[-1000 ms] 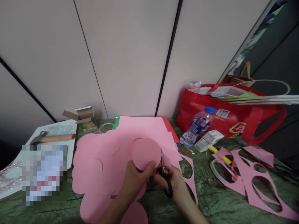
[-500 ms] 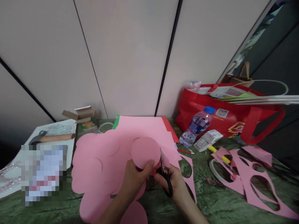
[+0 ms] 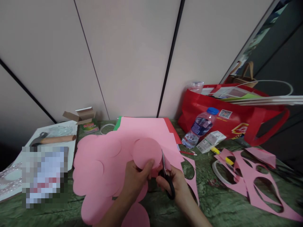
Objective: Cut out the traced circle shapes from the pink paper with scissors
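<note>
My left hand [image 3: 135, 180] pinches a pink paper disc [image 3: 147, 152] by its lower edge and holds it up above the table. My right hand [image 3: 176, 185] grips black-handled scissors [image 3: 167, 179], whose blades stand upright at the disc's right edge, against a narrow pink strip of the same sheet. Under both hands lie several cut pink paper circles [image 3: 99, 164] overlapping each other, on a stack of pink, green and red sheets [image 3: 144, 126].
Pink offcuts with round holes [image 3: 253, 183] lie on the green table at the right, near a tape ring [image 3: 219, 171], a yellow pen [image 3: 221, 156], a water bottle [image 3: 201, 127] and a red bag [image 3: 236, 116]. A hammer [image 3: 53, 139] and a small open box [image 3: 86, 121] sit at the left.
The disc has turned a little in my left hand and my thumb has shifted up its edge. The scissors stay at the disc's right edge.
</note>
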The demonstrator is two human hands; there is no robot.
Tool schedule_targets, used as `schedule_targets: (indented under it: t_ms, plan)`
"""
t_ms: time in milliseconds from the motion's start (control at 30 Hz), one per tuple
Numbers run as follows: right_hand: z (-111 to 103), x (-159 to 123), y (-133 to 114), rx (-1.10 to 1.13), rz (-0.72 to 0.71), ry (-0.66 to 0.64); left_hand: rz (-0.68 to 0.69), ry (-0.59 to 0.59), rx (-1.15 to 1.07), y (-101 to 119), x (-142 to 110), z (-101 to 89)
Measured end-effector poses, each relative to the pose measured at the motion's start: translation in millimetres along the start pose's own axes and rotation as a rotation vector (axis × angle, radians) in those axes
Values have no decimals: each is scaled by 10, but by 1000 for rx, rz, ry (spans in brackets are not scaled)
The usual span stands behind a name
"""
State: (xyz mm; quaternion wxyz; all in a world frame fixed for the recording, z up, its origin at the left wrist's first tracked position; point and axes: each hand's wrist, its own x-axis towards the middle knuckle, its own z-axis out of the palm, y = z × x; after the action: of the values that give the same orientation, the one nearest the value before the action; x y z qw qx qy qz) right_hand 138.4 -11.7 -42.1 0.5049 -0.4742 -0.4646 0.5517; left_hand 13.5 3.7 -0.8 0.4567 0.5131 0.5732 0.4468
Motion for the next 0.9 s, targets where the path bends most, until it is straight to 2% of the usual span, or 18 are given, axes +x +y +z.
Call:
schedule_targets:
  t_ms: [200,367,700,900]
  plan:
    - [-17,7,35,179,-16,-61,-3,7,32,-42,22,7]
    - [-34,8,37,223,-24,-70,-4,-28,-12,-3,12,-1]
    - [-50,22,43,118,-86,-58,17,-35,-11,-6,23,-3]
    - [-60,17,68,87,-58,-39,26,-36,-12,2,8,-13]
